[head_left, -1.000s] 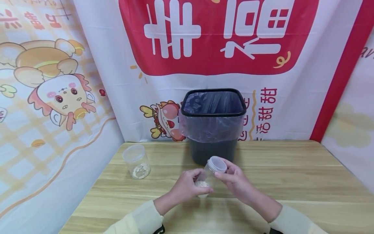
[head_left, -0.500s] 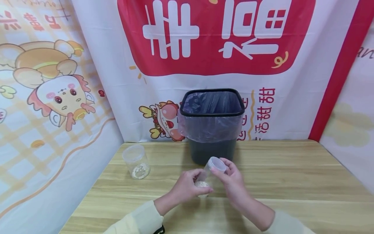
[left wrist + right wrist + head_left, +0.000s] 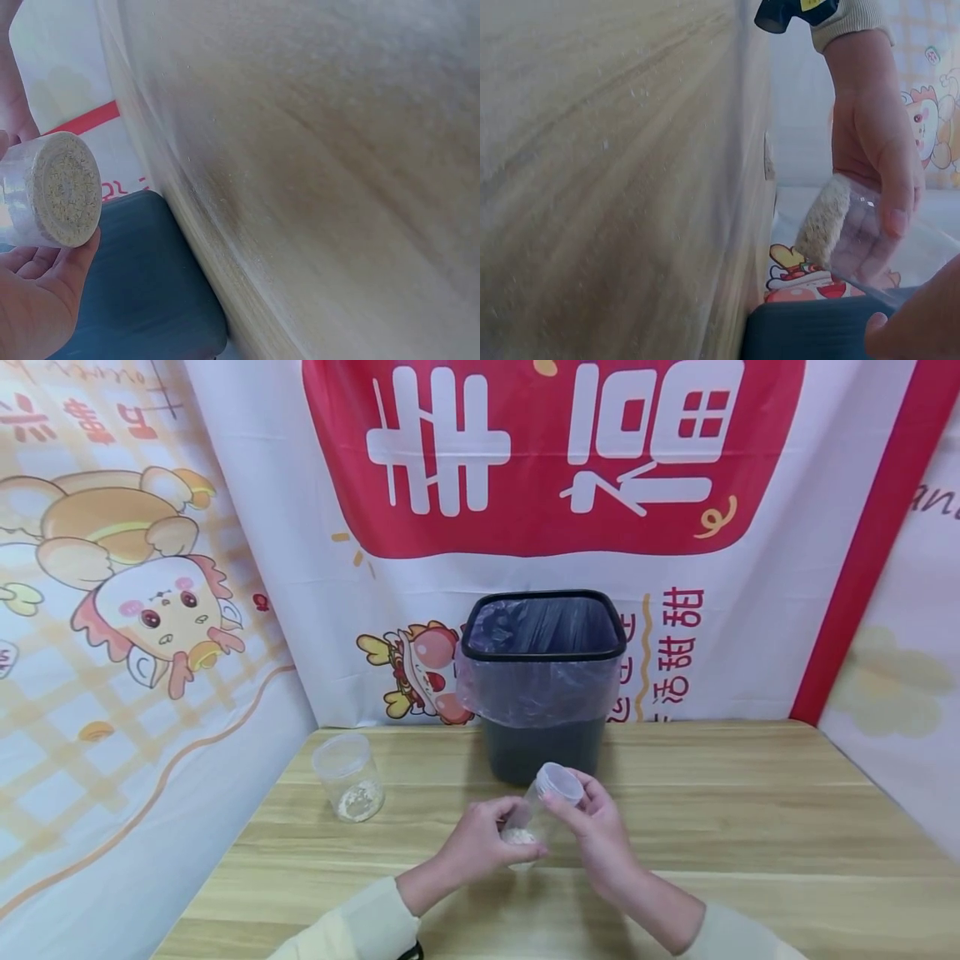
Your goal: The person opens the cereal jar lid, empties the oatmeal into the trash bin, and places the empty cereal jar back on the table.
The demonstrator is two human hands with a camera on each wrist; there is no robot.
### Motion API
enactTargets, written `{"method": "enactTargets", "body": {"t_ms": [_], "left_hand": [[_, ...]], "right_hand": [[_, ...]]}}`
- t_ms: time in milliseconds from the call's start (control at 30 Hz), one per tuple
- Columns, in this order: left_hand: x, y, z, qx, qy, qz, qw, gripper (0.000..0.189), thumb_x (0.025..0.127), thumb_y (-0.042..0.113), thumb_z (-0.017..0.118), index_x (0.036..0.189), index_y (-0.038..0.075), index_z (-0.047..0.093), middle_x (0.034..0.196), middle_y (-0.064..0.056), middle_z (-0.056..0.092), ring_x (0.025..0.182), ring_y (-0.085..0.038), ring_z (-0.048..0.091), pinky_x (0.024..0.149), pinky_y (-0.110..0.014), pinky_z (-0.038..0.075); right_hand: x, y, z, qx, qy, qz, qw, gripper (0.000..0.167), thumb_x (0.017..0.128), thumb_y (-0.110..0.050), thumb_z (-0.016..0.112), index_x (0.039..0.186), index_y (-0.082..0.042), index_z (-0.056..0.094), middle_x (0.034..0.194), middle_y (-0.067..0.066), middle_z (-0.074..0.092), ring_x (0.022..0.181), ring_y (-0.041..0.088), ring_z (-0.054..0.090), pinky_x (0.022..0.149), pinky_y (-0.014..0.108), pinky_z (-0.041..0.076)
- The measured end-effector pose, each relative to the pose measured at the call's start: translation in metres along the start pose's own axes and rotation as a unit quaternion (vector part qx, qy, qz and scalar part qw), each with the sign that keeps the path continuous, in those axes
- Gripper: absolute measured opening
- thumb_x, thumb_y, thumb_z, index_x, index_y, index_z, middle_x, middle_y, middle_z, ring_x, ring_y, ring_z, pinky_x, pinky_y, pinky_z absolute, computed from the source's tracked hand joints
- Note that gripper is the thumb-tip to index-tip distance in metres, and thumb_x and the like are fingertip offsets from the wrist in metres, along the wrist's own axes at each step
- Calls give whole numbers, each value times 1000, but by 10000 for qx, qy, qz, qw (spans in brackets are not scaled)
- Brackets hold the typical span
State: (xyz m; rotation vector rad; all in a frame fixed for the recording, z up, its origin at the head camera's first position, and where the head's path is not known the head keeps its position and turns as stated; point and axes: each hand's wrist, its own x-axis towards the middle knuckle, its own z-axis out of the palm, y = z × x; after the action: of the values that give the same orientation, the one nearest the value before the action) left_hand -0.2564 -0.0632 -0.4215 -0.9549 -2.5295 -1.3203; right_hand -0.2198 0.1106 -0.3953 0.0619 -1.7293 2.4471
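A clear plastic jar (image 3: 534,814) with pale flakes in its bottom is held tilted above the table, its top leaning right and away in the head view. My left hand (image 3: 480,841) grips the jar's body, thumb across the near side. At the top, the fingers and thumb of my right hand (image 3: 595,827) hold the jar's whitish translucent lid (image 3: 561,783). The flakes (image 3: 67,189) show through the jar's base in the left wrist view. From the right wrist, the flakes lie banked at the base, with my left hand (image 3: 881,142) wrapped around the jar.
A second clear jar (image 3: 347,768), with some pale flakes in it, stands on the wooden table (image 3: 720,802) at the left. Behind my hands is a dark bin (image 3: 546,747) lined with a thin plastic bag. Printed cloths (image 3: 405,577) hang at the back and sides.
My right hand has turned around the lid, its thumb shifting left across the near rim. My left hand and the jar have stayed nearly in place.
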Motion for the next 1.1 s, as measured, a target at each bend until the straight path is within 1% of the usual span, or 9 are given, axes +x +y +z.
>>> {"method": "enactTargets", "body": {"t_ms": [200,300,367,467,533,733,900,1000,1100], "left_hand": [[-1,-2,-1,-22,-9,-64,10000,49,71,31,88,106,3,68,89,-8,69,75,-10,61,67,-23,52],[-2,-3,-1,-22,-3,-113,9999,51,70,34,88,107,4,68,90,-3,69,76,-10,61,68,-24,52],[-2,-4,-1,-46,-22,-159,9999,52,70,35,87,108,4,68,91,-3,69,77,-11,61,69,-24,52],[-3,-5,-1,-79,-53,-239,9997,53,70,37,88,107,5,68,92,-4,69,76,-10,61,68,-24,52],[-3,-5,-2,-97,-70,-268,9996,52,69,36,88,107,5,68,92,-8,69,76,-10,60,68,-24,52],[-4,-5,-2,-142,-69,-335,9993,51,69,35,88,106,7,68,91,-8,69,75,-9,60,67,-23,52],[-5,-6,-1,-129,-81,-393,9991,51,69,35,88,107,7,68,92,-7,69,77,-8,60,69,-23,52],[-5,-8,-1,-105,-113,-430,9990,53,69,35,88,107,6,67,92,-4,69,78,-8,61,70,-24,52],[-5,-8,0,-90,-150,-493,9986,54,68,35,88,108,6,67,93,0,68,80,-8,61,72,-24,52]], "right_hand": [[4,-10,-5,242,-10,-133,9996,46,89,4,62,132,9,46,106,0,66,100,11,60,89,24,47],[6,-16,-8,280,35,-131,9995,50,88,5,62,135,9,45,105,-2,67,101,10,60,88,23,48],[9,-19,-11,253,52,-127,9996,52,88,6,62,137,9,43,105,-2,67,101,10,60,88,23,48],[14,-21,-17,108,155,-110,9998,56,87,6,63,139,8,43,106,-2,67,101,8,60,89,22,48],[17,-22,-21,-65,298,-104,9995,57,86,5,65,139,7,43,107,-1,67,101,7,60,89,22,48],[26,-23,-34,-457,729,-86,9963,56,84,1,71,136,4,49,105,-2,67,97,5,61,86,19,48],[31,-23,-43,-636,862,-57,9942,55,83,0,72,133,3,50,102,-4,66,98,6,61,86,19,49],[33,-24,-49,-790,927,4,9926,54,83,-2,73,132,3,50,99,-7,66,97,5,60,86,18,49],[35,-27,-56,-980,948,48,9906,55,84,-4,74,133,3,50,100,-7,66,98,4,60,86,17,48]]}}
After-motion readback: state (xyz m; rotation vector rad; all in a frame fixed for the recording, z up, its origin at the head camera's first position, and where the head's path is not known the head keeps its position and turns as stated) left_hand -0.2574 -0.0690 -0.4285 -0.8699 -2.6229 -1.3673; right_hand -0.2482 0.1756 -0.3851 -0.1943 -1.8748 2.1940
